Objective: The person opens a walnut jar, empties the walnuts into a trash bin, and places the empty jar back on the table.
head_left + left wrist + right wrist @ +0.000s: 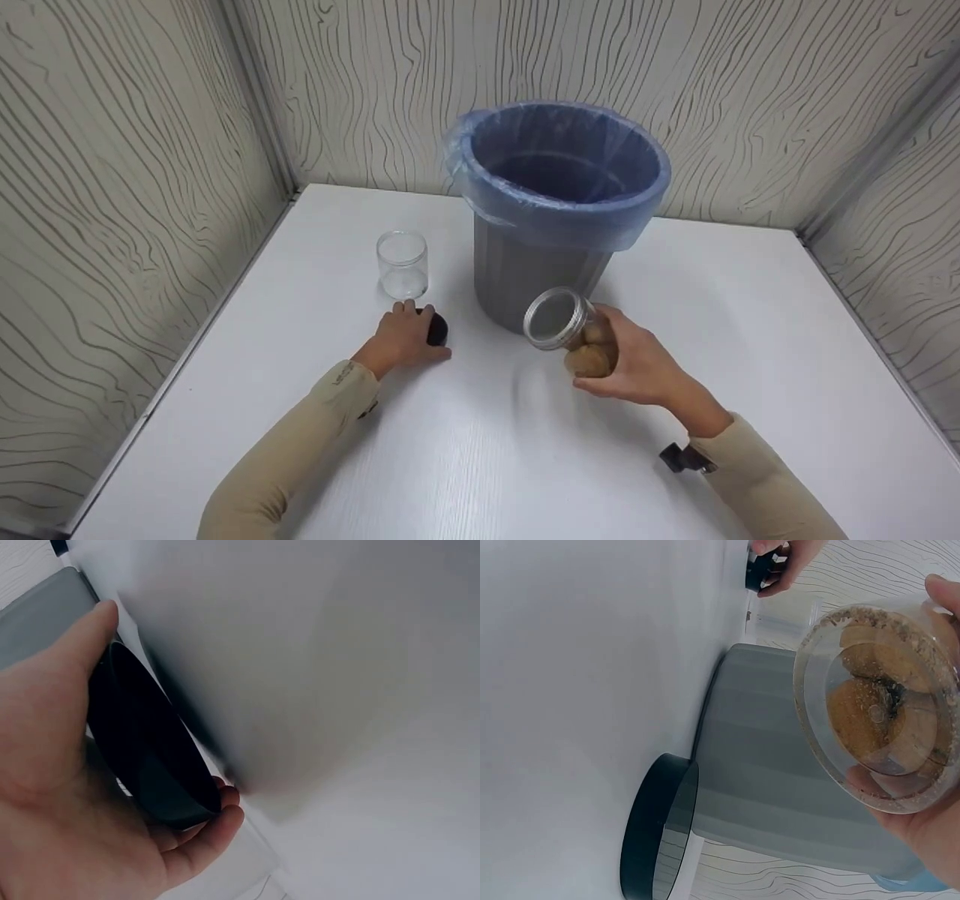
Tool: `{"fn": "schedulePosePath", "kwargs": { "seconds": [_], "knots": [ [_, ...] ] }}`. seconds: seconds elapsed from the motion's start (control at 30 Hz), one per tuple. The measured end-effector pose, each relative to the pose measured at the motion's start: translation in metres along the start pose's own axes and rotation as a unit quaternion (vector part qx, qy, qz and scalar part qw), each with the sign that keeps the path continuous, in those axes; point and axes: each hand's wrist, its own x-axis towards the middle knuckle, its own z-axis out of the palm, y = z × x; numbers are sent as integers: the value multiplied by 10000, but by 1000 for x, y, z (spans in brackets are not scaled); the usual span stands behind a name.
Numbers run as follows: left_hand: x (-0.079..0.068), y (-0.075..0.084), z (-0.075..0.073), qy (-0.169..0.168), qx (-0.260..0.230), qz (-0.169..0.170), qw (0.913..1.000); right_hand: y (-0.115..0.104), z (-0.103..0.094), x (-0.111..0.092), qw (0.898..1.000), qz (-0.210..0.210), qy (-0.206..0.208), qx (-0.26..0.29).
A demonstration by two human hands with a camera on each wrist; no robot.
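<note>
My left hand (pixel 407 337) grips a black round lid (pixel 437 330) low over the white table, in front of an uncapped clear jar (pixel 403 270) that stands upright. In the left wrist view, thumb and fingertips hold the lid (pixel 154 742) by its rim. My right hand (pixel 637 358) holds a second clear jar (pixel 556 319), tilted with its uncovered mouth turned up and to the left. Several brown round cookies (pixel 590 361) sit toward its bottom. Crumbs (pixel 866 616) line its base in the right wrist view.
A grey bin (pixel 525 277) lined with a blue bag (pixel 555 217) stands at the back, just behind the tilted jar. In the right wrist view, another black lid-like disc (pixel 641 829) rests on the table (pixel 570 690) near the bin. Patterned walls (pixel 135 135) enclose the table.
</note>
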Motion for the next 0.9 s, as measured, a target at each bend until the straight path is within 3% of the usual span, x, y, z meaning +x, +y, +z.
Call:
{"fn": "schedulePosePath", "kwargs": {
  "seconds": [0.9],
  "knots": [
    [-2,-2,-4,-141,-196,-77,9997,4,1,1,9999,-30,23,-118]
  ]
}}
